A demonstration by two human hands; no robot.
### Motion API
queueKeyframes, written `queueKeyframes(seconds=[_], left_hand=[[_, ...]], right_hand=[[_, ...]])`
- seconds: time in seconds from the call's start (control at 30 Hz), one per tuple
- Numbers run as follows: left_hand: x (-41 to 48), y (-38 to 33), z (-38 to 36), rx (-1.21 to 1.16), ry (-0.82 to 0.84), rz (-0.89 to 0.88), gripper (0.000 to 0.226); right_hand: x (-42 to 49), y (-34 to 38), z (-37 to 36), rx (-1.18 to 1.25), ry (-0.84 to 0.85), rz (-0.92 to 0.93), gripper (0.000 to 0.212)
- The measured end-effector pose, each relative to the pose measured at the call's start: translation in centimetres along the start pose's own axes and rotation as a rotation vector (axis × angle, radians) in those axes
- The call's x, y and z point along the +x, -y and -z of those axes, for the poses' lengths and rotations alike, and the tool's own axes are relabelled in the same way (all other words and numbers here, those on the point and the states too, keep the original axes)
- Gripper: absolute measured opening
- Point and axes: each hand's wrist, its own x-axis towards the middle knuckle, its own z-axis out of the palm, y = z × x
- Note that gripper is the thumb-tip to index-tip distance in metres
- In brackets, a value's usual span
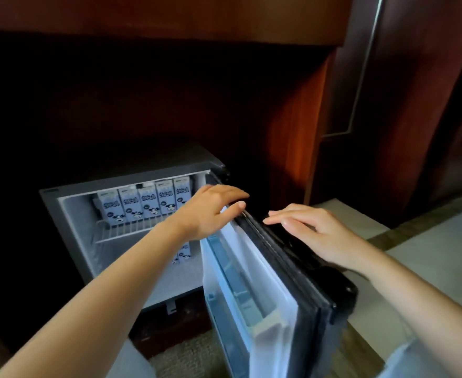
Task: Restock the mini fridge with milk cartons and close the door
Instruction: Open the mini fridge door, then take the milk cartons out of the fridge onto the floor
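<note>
A grey mini fridge [60, 214] stands in a dark wooden alcove with its door [284, 274] swung open to the right. Several blue-and-white milk cartons [145, 201] stand in a row on the wire upper shelf [120, 230]. One more carton [183, 253] shows below, partly hidden by my left forearm. My left hand [210, 211] rests on the top edge of the door near the hinge, fingers straight. My right hand [314, 233] lies on the door's top outer edge, fingers relaxed and extended.
Dark wood cabinet panels [292, 126] surround the fridge above and to the right. A pale stone ledge [428, 252] runs behind the door at right. A woven mat [186, 358] covers the floor in front. The door's inner shelf [240, 293] holds nothing visible.
</note>
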Motion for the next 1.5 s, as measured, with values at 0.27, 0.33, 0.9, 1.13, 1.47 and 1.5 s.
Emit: queueKeyframes(seconds=[0.27,0.33,0.9,1.13,1.47,1.5], left_hand=[[5.1,-2.9,-2.3,0.007,-0.020,0.038,0.054],[6.3,-3.6,-3.0,0.036,-0.013,0.065,0.048],[15.1,-3.7,-6.0,0.262,0.057,0.156,0.055],[17.4,-2.4,-7.7,0.282,0.004,0.209,0.056],[18.4,-2.3,-7.8,0.126,-0.015,0.317,0.052],[18.2,-2.3,-7.6,0.116,-0.010,0.325,0.052]], right_hand=[[0.3,-2.3,7.3,-0.333,0.147,-0.212,0.032],[0.6,-2.9,8.2,-0.419,0.145,-0.240,0.037],[7.7,-10.9,9.1,-0.989,0.070,-0.477,0.047],[11.2,-15.0,9.1,-0.971,0.044,-0.498,0.061],[12.7,-17.0,8.7,-0.945,0.059,-0.544,0.066],[12.6,-16.8,8.8,-0.947,0.072,-0.544,0.065]])
